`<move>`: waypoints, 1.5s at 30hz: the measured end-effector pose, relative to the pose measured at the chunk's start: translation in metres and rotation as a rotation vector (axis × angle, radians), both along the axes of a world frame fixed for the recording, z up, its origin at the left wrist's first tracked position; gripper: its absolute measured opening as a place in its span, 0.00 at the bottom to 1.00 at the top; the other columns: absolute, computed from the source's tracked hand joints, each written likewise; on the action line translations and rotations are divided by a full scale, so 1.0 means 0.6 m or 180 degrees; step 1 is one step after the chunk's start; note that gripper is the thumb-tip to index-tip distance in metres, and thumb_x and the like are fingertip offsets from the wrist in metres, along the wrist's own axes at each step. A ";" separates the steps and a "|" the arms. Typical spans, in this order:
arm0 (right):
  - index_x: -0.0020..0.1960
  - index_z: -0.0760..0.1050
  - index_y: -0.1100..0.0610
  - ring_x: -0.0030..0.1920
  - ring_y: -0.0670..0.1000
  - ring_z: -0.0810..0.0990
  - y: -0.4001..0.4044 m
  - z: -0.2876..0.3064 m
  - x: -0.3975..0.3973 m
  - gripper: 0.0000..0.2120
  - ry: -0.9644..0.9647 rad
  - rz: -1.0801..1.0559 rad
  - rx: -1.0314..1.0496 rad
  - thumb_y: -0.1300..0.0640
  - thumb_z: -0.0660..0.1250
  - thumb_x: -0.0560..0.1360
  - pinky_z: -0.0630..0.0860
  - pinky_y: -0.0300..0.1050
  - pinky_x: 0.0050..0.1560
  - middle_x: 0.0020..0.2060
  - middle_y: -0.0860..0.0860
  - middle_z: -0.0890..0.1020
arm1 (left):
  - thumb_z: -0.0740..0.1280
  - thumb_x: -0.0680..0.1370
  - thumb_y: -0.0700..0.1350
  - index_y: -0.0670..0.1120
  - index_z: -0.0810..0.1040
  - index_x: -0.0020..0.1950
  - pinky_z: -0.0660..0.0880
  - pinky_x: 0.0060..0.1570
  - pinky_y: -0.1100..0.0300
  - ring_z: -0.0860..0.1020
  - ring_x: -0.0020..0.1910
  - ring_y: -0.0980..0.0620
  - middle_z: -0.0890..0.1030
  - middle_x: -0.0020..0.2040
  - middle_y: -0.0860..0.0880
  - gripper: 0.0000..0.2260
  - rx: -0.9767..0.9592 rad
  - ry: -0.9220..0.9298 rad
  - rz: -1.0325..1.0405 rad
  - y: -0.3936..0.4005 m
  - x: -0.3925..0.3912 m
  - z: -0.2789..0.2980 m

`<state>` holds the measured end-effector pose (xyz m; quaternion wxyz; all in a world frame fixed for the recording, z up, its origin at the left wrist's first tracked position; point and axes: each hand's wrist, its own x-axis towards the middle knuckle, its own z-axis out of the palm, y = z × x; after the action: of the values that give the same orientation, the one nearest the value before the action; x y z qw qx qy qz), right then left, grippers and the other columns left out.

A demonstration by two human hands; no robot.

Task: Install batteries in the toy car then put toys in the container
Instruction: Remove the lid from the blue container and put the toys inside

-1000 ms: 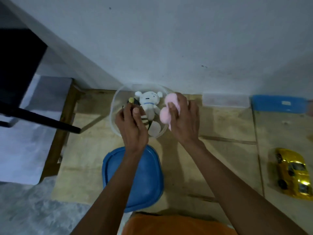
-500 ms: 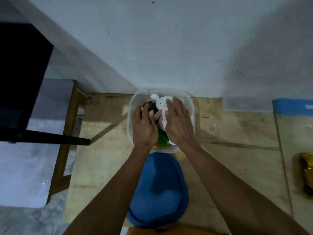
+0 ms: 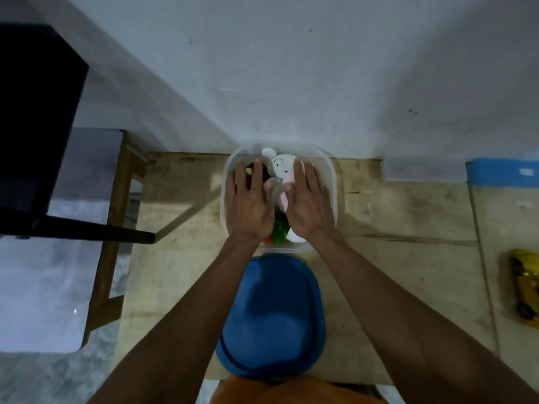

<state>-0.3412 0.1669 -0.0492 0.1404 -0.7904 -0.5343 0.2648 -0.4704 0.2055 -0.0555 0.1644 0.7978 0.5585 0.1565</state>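
A clear plastic container (image 3: 329, 173) stands on the wooden table against the wall. Inside lie a white plush toy (image 3: 281, 164), a pink plush toy (image 3: 283, 196), a dark toy (image 3: 264, 172) and a green toy (image 3: 280, 225). My left hand (image 3: 250, 205) lies flat over the dark toy with straight fingers. My right hand (image 3: 309, 205) presses flat on the pink plush, fingers straight. The yellow toy car (image 3: 525, 287) sits on the table at the far right edge.
The blue container lid (image 3: 274, 316) lies on the table just in front of the container. A clear box (image 3: 420, 170) and a blue box (image 3: 501, 173) stand along the wall to the right. A black chair (image 3: 35, 112) stands to the left of the table.
Both hands have gone from holding toys over the container to lying flat on them inside it. The view has shifted right and down, so the container now sits centred.
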 end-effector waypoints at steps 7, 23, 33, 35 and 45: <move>0.73 0.67 0.59 0.68 0.60 0.70 -0.105 0.062 -0.005 0.21 0.0346 -0.0493 0.1362 0.54 0.56 0.82 0.69 0.53 0.67 0.68 0.59 0.73 | 0.57 0.85 0.50 0.46 0.68 0.76 0.63 0.71 0.44 0.65 0.74 0.39 0.68 0.75 0.38 0.20 0.0155 -0.0475 0.0523 -0.091 -0.029 0.055; 0.79 0.56 0.53 0.73 0.59 0.63 -0.435 -0.027 -0.060 0.26 0.1161 -0.0527 -0.0355 0.55 0.58 0.83 0.63 0.54 0.73 0.74 0.54 0.67 | 0.57 0.84 0.54 0.46 0.55 0.81 0.60 0.72 0.39 0.63 0.73 0.33 0.67 0.74 0.36 0.27 -0.1842 -0.0159 0.1693 -0.421 -0.173 -0.013; 0.76 0.62 0.54 0.66 0.57 0.71 -0.479 0.005 -0.100 0.26 0.1573 -0.1416 -0.0243 0.56 0.65 0.81 0.70 0.45 0.63 0.67 0.56 0.67 | 0.70 0.79 0.52 0.44 0.59 0.80 0.70 0.68 0.41 0.67 0.70 0.36 0.65 0.71 0.39 0.34 -0.1998 -0.0786 0.1898 -0.461 -0.209 0.043; 0.77 0.63 0.53 0.66 0.55 0.70 -0.501 0.013 -0.119 0.27 0.1529 -0.1476 -0.0192 0.54 0.66 0.80 0.68 0.44 0.65 0.67 0.55 0.67 | 0.72 0.78 0.50 0.43 0.60 0.80 0.70 0.69 0.46 0.67 0.70 0.38 0.65 0.70 0.40 0.35 -0.1893 -0.0879 0.1875 -0.477 -0.216 0.061; 0.77 0.61 0.56 0.59 0.47 0.67 -0.407 0.111 -0.127 0.30 0.0994 -0.1622 0.1145 0.56 0.68 0.79 0.64 0.36 0.62 0.59 0.50 0.63 | 0.73 0.77 0.51 0.44 0.62 0.79 0.70 0.67 0.52 0.69 0.69 0.44 0.67 0.71 0.44 0.35 -0.1127 -0.1370 0.1272 -0.350 -0.193 0.146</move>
<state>-0.4172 -0.0772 0.0176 0.4190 -0.8110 -0.3299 0.2405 -0.5864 -0.0044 0.0321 0.3805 0.5805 0.6747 0.2510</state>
